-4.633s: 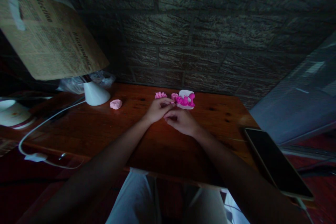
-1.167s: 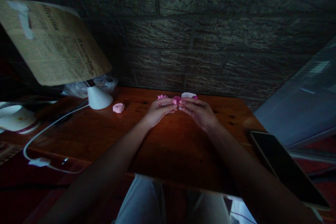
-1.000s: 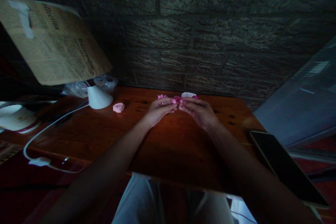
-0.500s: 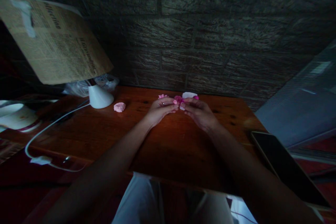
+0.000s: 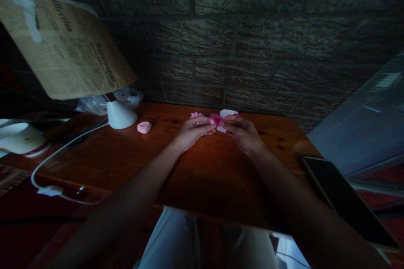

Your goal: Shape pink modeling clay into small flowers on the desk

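Observation:
Over the far part of the wooden table (image 5: 208, 168), my left hand (image 5: 195, 129) and my right hand (image 5: 241, 132) are close together, fingertips nearly meeting. A small piece of pink modelling clay (image 5: 214, 118) sits between them, dark pink with a paler rounded bit by my left fingertips. My left fingers are closed on it, and a ring shows on one. The right fingers are pinched at its right side, touching it. Behind the right hand a white flat piece (image 5: 227, 112) partly shows. Past the left hand lies a lighter pink piece (image 5: 196, 114), half hidden.
To the left a pale pink lump (image 5: 144, 127) lies beside a lamp (image 5: 121, 114) with a newsprint shade. The lamp's white cord (image 5: 59, 151) droops over the front edge. A white cup (image 5: 22, 138) stands far left, and a dark phone-like slab (image 5: 344, 197) lies right. A stone wall (image 5: 205, 50) rises behind.
My right fingers have shifted slightly and cover more of the magenta bit on the right. The white piece behind looks a little turned. My left hand stays nearly in place.

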`<control>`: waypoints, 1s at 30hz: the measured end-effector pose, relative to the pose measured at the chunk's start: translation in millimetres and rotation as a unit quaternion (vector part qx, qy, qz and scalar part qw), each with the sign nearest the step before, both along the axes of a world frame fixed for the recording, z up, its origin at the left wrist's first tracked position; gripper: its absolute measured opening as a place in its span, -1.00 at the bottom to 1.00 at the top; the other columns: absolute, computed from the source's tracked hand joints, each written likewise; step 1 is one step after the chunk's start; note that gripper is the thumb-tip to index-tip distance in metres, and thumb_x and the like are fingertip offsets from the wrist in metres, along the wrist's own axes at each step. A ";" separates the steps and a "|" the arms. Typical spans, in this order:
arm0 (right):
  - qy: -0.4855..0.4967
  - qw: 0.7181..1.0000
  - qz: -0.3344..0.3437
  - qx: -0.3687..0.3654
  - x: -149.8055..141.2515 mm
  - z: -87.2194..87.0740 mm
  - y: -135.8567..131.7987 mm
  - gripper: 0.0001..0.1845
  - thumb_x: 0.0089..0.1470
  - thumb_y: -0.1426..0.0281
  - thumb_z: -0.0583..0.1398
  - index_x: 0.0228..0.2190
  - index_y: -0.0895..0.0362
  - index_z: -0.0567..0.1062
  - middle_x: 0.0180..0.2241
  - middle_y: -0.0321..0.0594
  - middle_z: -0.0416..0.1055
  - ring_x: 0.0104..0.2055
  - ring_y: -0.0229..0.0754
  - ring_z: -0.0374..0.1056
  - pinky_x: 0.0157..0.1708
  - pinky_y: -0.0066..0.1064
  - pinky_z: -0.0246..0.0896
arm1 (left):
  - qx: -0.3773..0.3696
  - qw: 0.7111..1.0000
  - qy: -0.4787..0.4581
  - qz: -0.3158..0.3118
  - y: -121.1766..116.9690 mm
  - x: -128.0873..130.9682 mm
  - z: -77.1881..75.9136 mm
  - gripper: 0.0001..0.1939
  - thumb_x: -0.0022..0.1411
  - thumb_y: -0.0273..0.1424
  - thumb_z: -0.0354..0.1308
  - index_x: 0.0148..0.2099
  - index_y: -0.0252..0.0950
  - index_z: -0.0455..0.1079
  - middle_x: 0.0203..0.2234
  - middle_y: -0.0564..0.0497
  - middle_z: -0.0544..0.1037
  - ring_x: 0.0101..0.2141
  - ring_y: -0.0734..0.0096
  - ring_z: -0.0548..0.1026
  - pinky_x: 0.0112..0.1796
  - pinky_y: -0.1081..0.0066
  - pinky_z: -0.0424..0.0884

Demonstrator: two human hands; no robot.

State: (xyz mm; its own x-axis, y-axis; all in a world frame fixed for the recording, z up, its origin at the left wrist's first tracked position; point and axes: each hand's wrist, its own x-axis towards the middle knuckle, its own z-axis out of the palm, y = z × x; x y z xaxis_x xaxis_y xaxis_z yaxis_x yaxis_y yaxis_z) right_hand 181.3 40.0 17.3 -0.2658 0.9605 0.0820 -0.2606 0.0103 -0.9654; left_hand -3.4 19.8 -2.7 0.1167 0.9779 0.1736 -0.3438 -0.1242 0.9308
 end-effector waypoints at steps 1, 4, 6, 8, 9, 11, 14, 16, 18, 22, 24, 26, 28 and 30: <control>0.002 1.000 -0.005 0.001 -0.4 1.6 -1.0 -0.51 -0.48 0.20 0.60 -0.49 0.09 0.56 -0.39 -0.27 0.61 -0.39 -0.26 0.40 -0.44 -0.43 0.16 | 0.001 1.000 0.003 -0.003 -0.4 0.4 -0.2 -0.68 -0.09 -0.35 0.59 -0.27 -0.32 0.63 -0.37 0.03 0.63 -0.36 0.51 0.58 -0.26 0.45 0.50; 0.003 1.000 -0.006 0.010 -1.6 5.6 -3.8 -0.44 -0.50 0.18 0.61 -0.58 0.10 0.42 -0.51 -0.35 0.53 -0.52 -0.34 0.28 -0.51 -0.45 0.09 | 0.002 1.000 0.017 -0.012 -1.6 1.3 -0.7 -0.69 -0.07 -0.35 0.57 -0.26 -0.33 0.63 -0.39 0.01 0.64 -0.36 0.47 0.59 -0.26 0.42 0.50; 0.002 1.000 -0.014 0.019 -2.1 6.9 -4.5 -0.42 -0.51 0.16 0.61 -0.60 0.10 0.39 -0.56 -0.38 0.47 -0.55 -0.37 0.22 -0.53 -0.46 0.05 | 0.003 1.000 0.022 -0.013 -2.2 1.3 -0.8 -0.69 -0.08 -0.35 0.58 -0.26 -0.33 0.63 -0.40 0.01 0.64 -0.37 0.47 0.58 -0.28 0.42 0.49; 0.003 0.999 -0.025 0.019 -2.1 7.1 -4.1 -0.42 -0.53 0.16 0.61 -0.59 0.10 0.42 -0.55 -0.38 0.48 -0.54 -0.36 0.24 -0.53 -0.46 0.05 | 0.004 1.000 0.023 -0.010 -2.1 0.8 -0.9 -0.68 -0.09 -0.35 0.58 -0.27 -0.32 0.63 -0.41 0.01 0.64 -0.39 0.48 0.58 -0.30 0.45 0.49; 0.005 0.999 -0.029 0.018 -1.9 7.0 -3.7 -0.42 -0.54 0.16 0.61 -0.58 0.09 0.42 -0.54 -0.37 0.49 -0.53 -0.36 0.25 -0.53 -0.46 0.05 | 0.002 1.000 0.023 -0.007 -1.9 0.4 -1.0 -0.68 -0.10 -0.35 0.58 -0.27 -0.32 0.63 -0.42 0.02 0.64 -0.40 0.49 0.58 -0.32 0.46 0.48; 0.008 0.999 -0.030 0.016 -1.4 6.8 -2.9 -0.40 -0.54 0.16 0.61 -0.60 0.09 0.39 -0.56 -0.39 0.46 -0.53 -0.35 0.25 -0.52 -0.45 0.08 | -0.003 1.000 0.024 -0.001 -1.3 -0.4 -1.4 -0.67 -0.10 -0.34 0.58 -0.27 -0.32 0.63 -0.42 0.02 0.64 -0.41 0.50 0.58 -0.33 0.46 0.48; 0.010 0.999 -0.022 0.031 -1.0 6.3 -2.6 -0.37 -0.49 0.14 0.61 -0.64 0.08 0.30 -0.61 -0.44 0.36 -0.56 -0.37 0.18 -0.52 -0.44 0.08 | -0.009 0.999 0.035 0.005 -0.6 -1.1 -2.0 -0.67 -0.08 -0.34 0.57 -0.24 -0.32 0.64 -0.40 0.00 0.65 -0.40 0.48 0.58 -0.32 0.44 0.50; -0.003 0.999 -0.018 0.045 -0.8 5.9 -2.6 -0.43 -0.44 0.12 0.59 -0.63 0.08 0.36 -0.62 -0.43 0.37 -0.57 -0.37 0.17 -0.52 -0.44 0.08 | -0.009 0.999 0.040 0.001 -1.0 -0.9 -1.9 -0.67 -0.07 -0.33 0.57 -0.23 -0.31 0.65 -0.38 -0.01 0.66 -0.39 0.47 0.59 -0.31 0.43 0.50; -0.020 0.998 -0.017 0.054 -0.1 5.7 -2.6 -0.51 -0.41 0.12 0.59 -0.59 0.09 0.48 -0.58 -0.38 0.45 -0.55 -0.35 0.22 -0.50 -0.42 0.12 | -0.005 0.999 0.036 -0.005 -1.8 -0.2 -1.0 -0.67 -0.07 -0.33 0.57 -0.22 -0.29 0.66 -0.36 -0.01 0.67 -0.40 0.49 0.59 -0.32 0.45 0.50; -0.042 0.997 0.003 0.066 2.3 5.8 -2.4 -0.58 -0.33 0.12 0.57 -0.44 0.08 0.66 -0.41 -0.26 0.61 -0.39 -0.25 0.42 -0.35 -0.36 0.32 | 0.011 1.000 0.021 -0.003 -3.3 1.7 1.8 -0.69 -0.11 -0.32 0.59 -0.26 -0.25 0.67 -0.37 0.02 0.67 -0.41 0.54 0.57 -0.36 0.50 0.47; -0.045 0.996 0.021 0.070 3.2 5.8 -2.5 -0.59 -0.28 0.11 0.55 -0.40 0.07 0.69 -0.33 -0.22 0.65 -0.30 -0.19 0.49 -0.24 -0.30 0.40 | 0.017 1.000 0.016 0.002 -3.6 2.3 2.7 -0.69 -0.11 -0.32 0.60 -0.28 -0.24 0.68 -0.39 0.03 0.66 -0.41 0.55 0.56 -0.37 0.52 0.46; -0.040 0.996 0.036 0.072 3.7 5.4 -2.5 -0.58 -0.27 0.11 0.55 -0.37 0.06 0.70 -0.27 -0.19 0.67 -0.22 -0.14 0.53 -0.13 -0.24 0.45 | 0.016 1.000 0.012 0.007 -3.5 2.4 2.8 -0.69 -0.13 -0.32 0.60 -0.28 -0.23 0.69 -0.39 0.04 0.65 -0.41 0.55 0.55 -0.36 0.51 0.45; -0.035 0.996 0.037 0.074 4.0 4.8 -2.1 -0.56 -0.28 0.13 0.56 -0.33 0.06 0.70 -0.26 -0.18 0.68 -0.18 -0.10 0.56 -0.08 -0.20 0.47 | 0.012 1.000 0.012 0.015 -3.1 2.0 2.1 -0.69 -0.13 -0.33 0.60 -0.27 -0.22 0.70 -0.38 0.03 0.65 -0.40 0.54 0.54 -0.35 0.49 0.45; -0.040 0.996 0.029 0.078 4.5 4.5 -1.4 -0.55 -0.28 0.15 0.57 -0.31 0.06 0.70 -0.27 -0.17 0.68 -0.17 -0.08 0.57 -0.09 -0.20 0.47 | 0.007 1.000 0.018 0.023 -2.4 1.4 0.9 -0.68 -0.12 -0.34 0.60 -0.25 -0.22 0.70 -0.35 0.01 0.66 -0.38 0.52 0.54 -0.33 0.46 0.46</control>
